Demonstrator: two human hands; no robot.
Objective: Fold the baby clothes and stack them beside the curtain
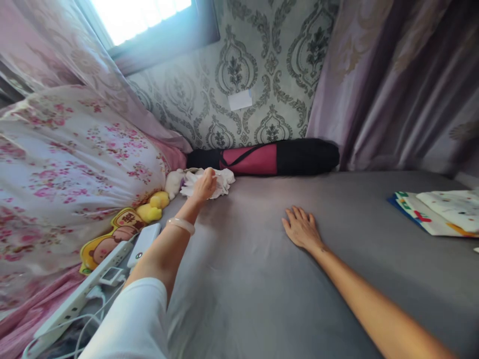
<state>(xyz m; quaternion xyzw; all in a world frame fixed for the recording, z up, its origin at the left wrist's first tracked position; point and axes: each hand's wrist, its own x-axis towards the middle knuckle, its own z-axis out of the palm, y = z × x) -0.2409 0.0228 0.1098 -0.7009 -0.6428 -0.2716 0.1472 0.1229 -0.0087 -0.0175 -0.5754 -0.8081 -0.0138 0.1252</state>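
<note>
My left hand (204, 186) reaches far forward and is closed on a crumpled white cloth (223, 180) lying at the far edge of the grey bed sheet (254, 279). A pale bangle (181, 225) sits on that wrist. My right hand (301, 228) lies flat on the sheet with its fingers stretched out and holds nothing. A rolled black and red bag (269, 157) lies against the wall just behind the cloth.
A pink floral quilt (67, 164) is heaped at the left. Beside it lie a yellow plush toy (123, 227), a white power bank (144, 238) and a power strip (75, 299) with cables. Folded printed cloths (437, 212) sit at the right. Curtains hang on both sides.
</note>
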